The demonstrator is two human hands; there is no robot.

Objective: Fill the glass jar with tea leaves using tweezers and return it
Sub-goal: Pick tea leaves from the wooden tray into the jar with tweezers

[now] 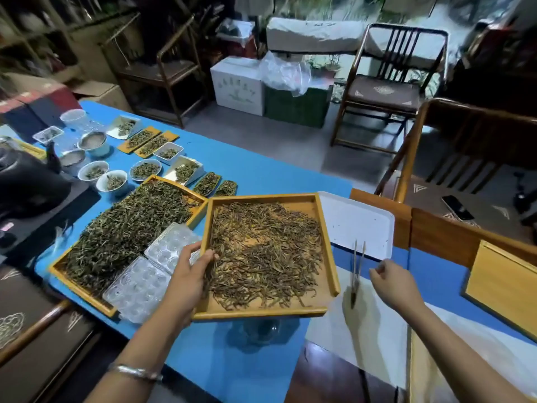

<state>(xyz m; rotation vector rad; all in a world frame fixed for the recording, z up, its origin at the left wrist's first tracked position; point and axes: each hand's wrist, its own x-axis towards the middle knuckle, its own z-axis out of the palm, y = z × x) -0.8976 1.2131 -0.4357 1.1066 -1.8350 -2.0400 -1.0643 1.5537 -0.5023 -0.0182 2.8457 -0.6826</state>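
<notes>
Fingers [377,270] beside upright tweezers [356,271] (tips down, long axis vertical).

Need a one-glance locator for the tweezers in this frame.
On the blue table, look just right of the square wooden tray of brown tea leaves. The thin metal tweezers lie below the empty white tray, beside the right hand: the only slim metal tool there.
</notes>
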